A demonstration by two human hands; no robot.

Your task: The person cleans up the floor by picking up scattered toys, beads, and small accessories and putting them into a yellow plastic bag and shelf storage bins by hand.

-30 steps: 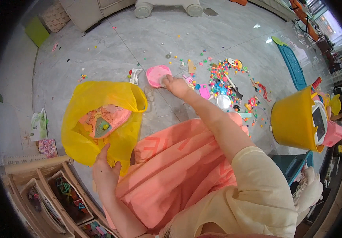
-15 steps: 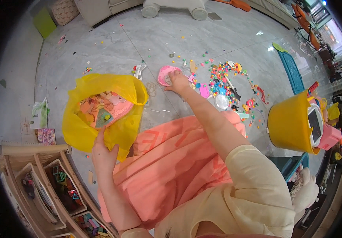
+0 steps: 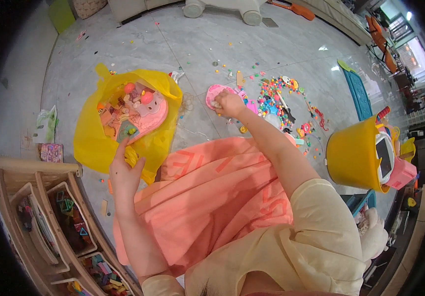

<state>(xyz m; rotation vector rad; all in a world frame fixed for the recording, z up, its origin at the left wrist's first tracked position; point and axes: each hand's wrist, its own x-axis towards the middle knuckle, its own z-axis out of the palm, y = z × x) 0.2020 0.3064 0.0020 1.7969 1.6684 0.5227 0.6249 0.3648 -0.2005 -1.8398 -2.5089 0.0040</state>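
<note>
My left hand (image 3: 126, 170) is closed on the near edge of a yellow plastic bag (image 3: 91, 143), its material bunched between thumb and fingers. Inside the gaping bag lie a pink tray-like toy (image 3: 155, 116) and several small pink, orange and green pieces. Farther right, my right hand (image 3: 232, 104) reaches down to a small pink round dish (image 3: 213, 91) on the floor. Its fingers are curled at the dish's near side; whether they grip the rim or something pale inside is hidden.
Many colourful beads and small toys (image 3: 276, 98) are scattered right of the dish. A yellow bucket (image 3: 348, 155) full of toys stands at the right. Wooden shelving with bins (image 3: 69, 217) is at lower left. A pink cloth (image 3: 212, 182) covers my lap.
The yellow bag's far rim has risen and its mouth shows more pink toys. Yellow material now bunches in my left hand. My right hand remains at the dish, its fingers more curled.
</note>
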